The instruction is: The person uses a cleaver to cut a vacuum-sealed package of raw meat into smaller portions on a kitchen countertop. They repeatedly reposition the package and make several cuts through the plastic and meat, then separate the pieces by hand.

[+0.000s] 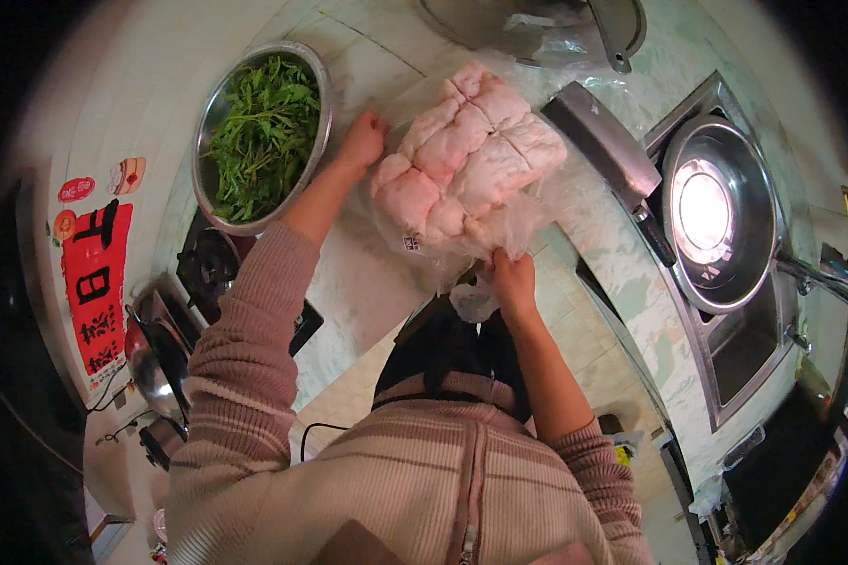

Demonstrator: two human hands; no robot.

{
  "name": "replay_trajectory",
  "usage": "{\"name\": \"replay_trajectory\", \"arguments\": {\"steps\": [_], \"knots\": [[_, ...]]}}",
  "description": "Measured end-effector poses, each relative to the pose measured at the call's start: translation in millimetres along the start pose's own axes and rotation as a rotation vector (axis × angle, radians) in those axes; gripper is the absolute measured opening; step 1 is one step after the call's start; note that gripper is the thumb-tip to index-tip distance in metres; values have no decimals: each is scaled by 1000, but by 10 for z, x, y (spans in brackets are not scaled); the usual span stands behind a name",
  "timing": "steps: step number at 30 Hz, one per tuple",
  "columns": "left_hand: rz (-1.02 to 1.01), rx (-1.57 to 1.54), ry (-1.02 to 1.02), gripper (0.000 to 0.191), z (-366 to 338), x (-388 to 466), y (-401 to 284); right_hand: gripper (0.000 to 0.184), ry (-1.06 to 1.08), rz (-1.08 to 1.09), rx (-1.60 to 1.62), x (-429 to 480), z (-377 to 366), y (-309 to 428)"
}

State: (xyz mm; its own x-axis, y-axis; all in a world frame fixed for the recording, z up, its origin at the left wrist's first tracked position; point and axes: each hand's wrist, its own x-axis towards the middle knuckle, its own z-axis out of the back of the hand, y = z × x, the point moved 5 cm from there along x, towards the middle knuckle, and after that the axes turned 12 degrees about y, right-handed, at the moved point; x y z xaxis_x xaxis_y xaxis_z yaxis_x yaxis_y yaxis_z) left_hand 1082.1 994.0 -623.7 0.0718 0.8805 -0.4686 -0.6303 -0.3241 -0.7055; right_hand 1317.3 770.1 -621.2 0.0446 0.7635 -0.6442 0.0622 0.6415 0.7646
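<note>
A large pale pink slab of raw meat or fat [470, 152], scored into blocks, lies on the counter in a clear plastic bag [530, 212]. My right hand [514, 279] grips the bag's gathered edge at the near side. On the left of the slab, my left hand [364, 138] has its fingers curled at the bag's far-left edge; whether it pinches the film is hard to tell. Left of that hand stands a metal bowl [327, 106] of leafy greens [265, 134]. A cleaver [604, 145] with a black handle lies to the right of the slab.
A round metal lid or pan [466, 28] with plastic film on it lies at the back. On the right, a metal basin [763, 212] rests over the sink [745, 360]. A gas burner [208, 265] and a wok [159, 360] are at the left.
</note>
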Motion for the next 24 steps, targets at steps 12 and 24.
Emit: {"name": "replay_trajectory", "arguments": {"steps": [12, 24], "knots": [[-67, 333, -151, 32, 122, -281, 11, 23, -5, -55, -202, 50, 390, -30], [-622, 411, 50, 12, 55, -1452, -1168, 26, -210, 223, -238, -388, 1156, 568]]}}
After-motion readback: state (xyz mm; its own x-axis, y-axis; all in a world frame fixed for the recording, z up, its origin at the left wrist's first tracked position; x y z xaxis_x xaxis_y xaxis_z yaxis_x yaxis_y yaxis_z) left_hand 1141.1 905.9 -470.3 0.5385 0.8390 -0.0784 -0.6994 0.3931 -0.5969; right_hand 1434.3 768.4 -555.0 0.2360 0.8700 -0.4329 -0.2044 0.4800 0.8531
